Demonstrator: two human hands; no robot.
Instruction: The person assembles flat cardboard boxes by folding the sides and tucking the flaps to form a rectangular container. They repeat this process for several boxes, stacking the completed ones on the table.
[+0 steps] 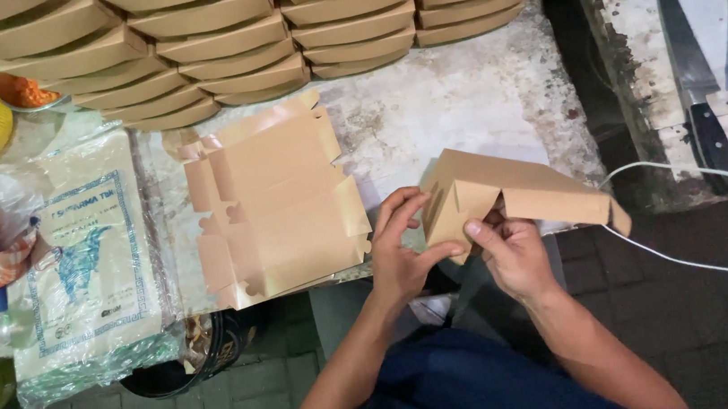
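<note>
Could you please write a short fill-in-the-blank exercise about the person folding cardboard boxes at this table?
1. Both hands, the left hand and the right hand, hold a half-folded brown ____.
2. The stack of flat box blanks lies on the table, to the ____ of the hands.
3. Rows of finished boxes are stacked along the ____ edge of the table.
4. Beside the large knife lies an orange ____.

Missing words: box; left; far; lighter
</note>
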